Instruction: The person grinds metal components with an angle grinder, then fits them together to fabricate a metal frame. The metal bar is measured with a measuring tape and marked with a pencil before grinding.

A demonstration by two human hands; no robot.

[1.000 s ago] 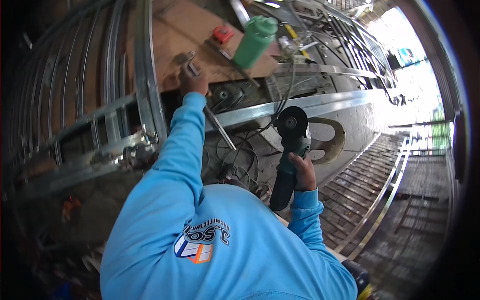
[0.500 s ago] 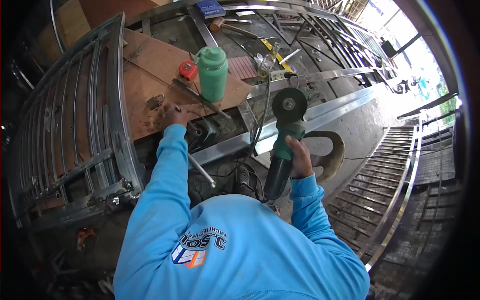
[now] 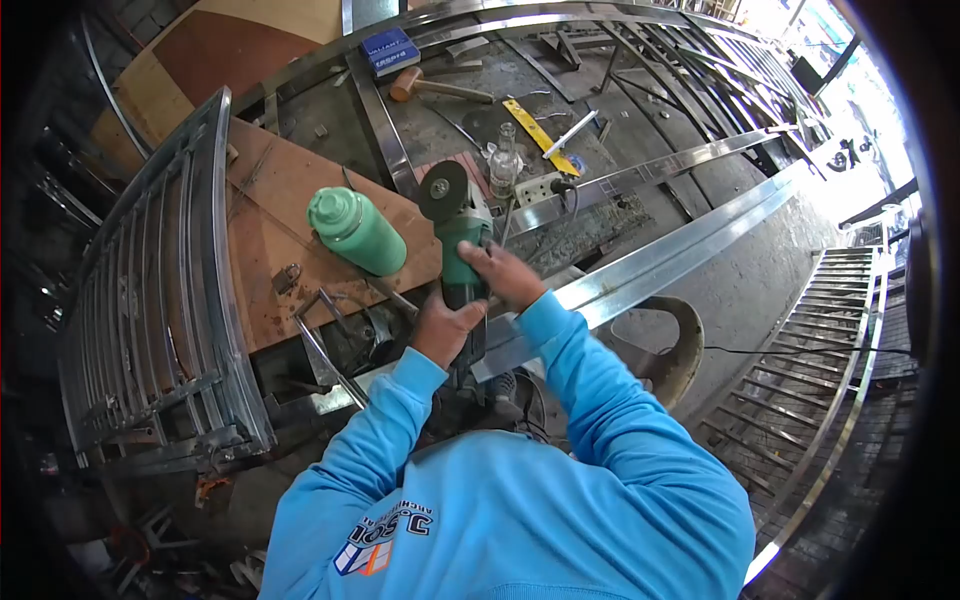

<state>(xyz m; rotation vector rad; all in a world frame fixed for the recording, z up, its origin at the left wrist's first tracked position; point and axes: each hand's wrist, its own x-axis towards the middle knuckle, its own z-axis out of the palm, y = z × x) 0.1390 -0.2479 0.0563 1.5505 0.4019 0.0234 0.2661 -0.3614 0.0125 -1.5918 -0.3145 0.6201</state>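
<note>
A green angle grinder [image 3: 461, 238] stands nearly upright in front of me, its dark round disc [image 3: 443, 191] at the top. My left hand [image 3: 447, 325] is wrapped round the lower end of its body. Higher up, my right hand [image 3: 507, 277] is closed against the grinder's right side, slightly blurred, with fingertips on the green housing. Just left of the tool, a green bottle [image 3: 362, 232] is on the brown board [image 3: 265, 215]. A padlock [image 3: 287, 278] lies on the board near bent metal tubing [image 3: 330, 350].
A barred metal frame [image 3: 222, 260] rises at the left. Behind the grinder are a power strip [image 3: 540, 187], a glass bottle [image 3: 504, 160], a yellow ruler [image 3: 540, 135], a mallet [image 3: 407, 84] and a blue box [image 3: 390, 50]. A long metal bar [image 3: 690, 230] runs rightward; a ladder-like frame [image 3: 800, 350] is at right.
My left hand has left the board beside the padlock and taken hold of the grinder's lower end. My right hand and the grinder have shifted left, closer to the green bottle.
</note>
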